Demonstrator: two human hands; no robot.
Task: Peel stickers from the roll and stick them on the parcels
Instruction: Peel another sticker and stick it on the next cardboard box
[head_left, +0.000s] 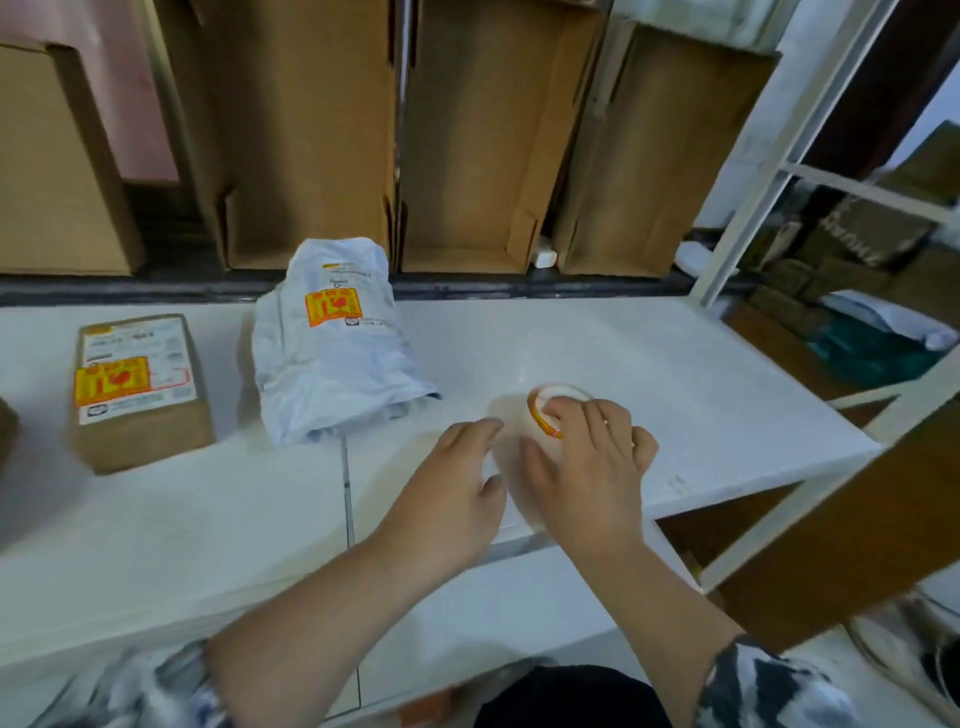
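Observation:
The sticker roll (546, 410), white with an orange edge, rests on the white table (675, 395) right of centre. My right hand (587, 467) lies over it with fingers curled on its rim. My left hand (457, 478) hovers just left of the roll, fingers apart and holding nothing. A white plastic mailer parcel (332, 353) lies further left with an orange sticker (332, 307) on it. A brown box parcel (140, 395) at the far left also carries an orange sticker (111, 382).
Tall open cardboard boxes (467, 135) stand along the back behind the table. A white metal shelf frame (769, 171) rises at the right, with more packages (857, 291) stacked behind it. The table's right edge drops off near the roll.

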